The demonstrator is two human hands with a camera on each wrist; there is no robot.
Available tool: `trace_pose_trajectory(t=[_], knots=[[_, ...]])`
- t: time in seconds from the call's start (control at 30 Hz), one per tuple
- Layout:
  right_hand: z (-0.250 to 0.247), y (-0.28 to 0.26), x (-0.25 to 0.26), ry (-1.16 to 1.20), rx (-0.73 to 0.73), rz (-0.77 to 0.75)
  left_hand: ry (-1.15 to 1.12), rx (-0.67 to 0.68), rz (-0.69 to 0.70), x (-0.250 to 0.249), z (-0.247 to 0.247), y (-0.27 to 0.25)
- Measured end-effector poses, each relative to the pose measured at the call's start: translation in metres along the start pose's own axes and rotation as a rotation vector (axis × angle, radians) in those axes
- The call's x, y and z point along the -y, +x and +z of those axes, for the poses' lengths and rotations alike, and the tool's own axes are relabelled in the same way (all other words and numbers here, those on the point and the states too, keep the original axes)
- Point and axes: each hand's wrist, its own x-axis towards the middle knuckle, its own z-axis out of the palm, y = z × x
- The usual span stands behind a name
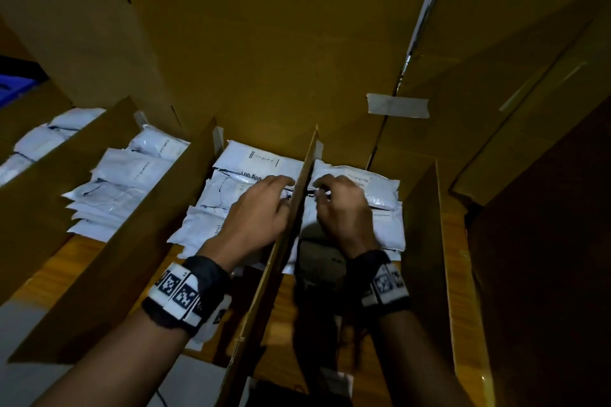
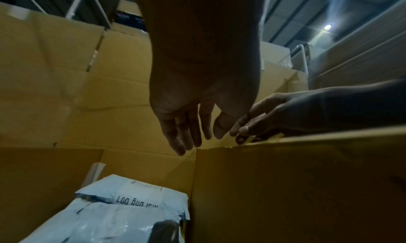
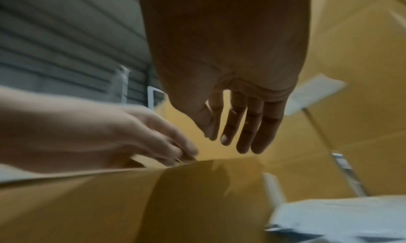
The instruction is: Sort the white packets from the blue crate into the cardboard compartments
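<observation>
A cardboard divider point(image 1: 305, 175) stands between two compartments, each with white packets lying in it: one stack point(image 1: 258, 158) on the left and one point(image 1: 380, 188) on the right. My left hand point(image 1: 284, 188) hovers over the left stack with its fingertips at the divider's top edge. My right hand point(image 1: 319, 190) mirrors it on the other side. In the left wrist view the left hand point(image 2: 193, 142) hangs with straight fingers and holds nothing above a labelled packet point(image 2: 131, 203). The right wrist view shows the right hand point(image 3: 232, 139) likewise relaxed and empty. The blue crate point(image 1: 13, 86) peeks in at far left.
Two more compartments on the left hold packet stacks point(image 1: 125, 175) point(image 1: 43, 139). A tall cardboard wall point(image 1: 264, 43) with a strip of grey tape point(image 1: 398, 106) closes the back. A dark object point(image 1: 317, 261) lies under my right wrist. Cardboard boxes point(image 1: 529, 109) stand to the right.
</observation>
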Motion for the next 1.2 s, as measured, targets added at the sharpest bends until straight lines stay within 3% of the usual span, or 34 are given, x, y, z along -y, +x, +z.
trace_pose_trajectory(t=[0.07,0.27,0.5,0.7,0.87,0.97,1.2], knots=[[0.001,-0.027,0.024,0.019,0.001,-0.072,-0.023,-0.034,-0.029,0.009,-0.008,-0.017],[0.004,-0.089,0.076,-0.017,0.196,-0.074,-0.042,-0.044,-0.074,0.047,-0.042,-0.094],[0.031,-0.138,0.175,-0.017,0.147,-0.229,-0.027,-0.144,-0.118,0.117,-0.105,-0.215],[0.091,-0.181,0.297,-0.003,0.201,-0.309,0.013,-0.190,-0.166,0.204,-0.184,-0.340],[0.157,-0.195,0.390,-0.002,0.327,-0.365,0.055,-0.248,-0.301,0.287,-0.247,-0.425],[0.203,-0.189,0.451,0.019,0.418,-0.369,0.077,-0.294,-0.360,0.337,-0.279,-0.454],[0.313,-0.141,0.574,0.076,0.436,-0.491,0.136,-0.359,-0.498,0.443,-0.347,-0.473]])
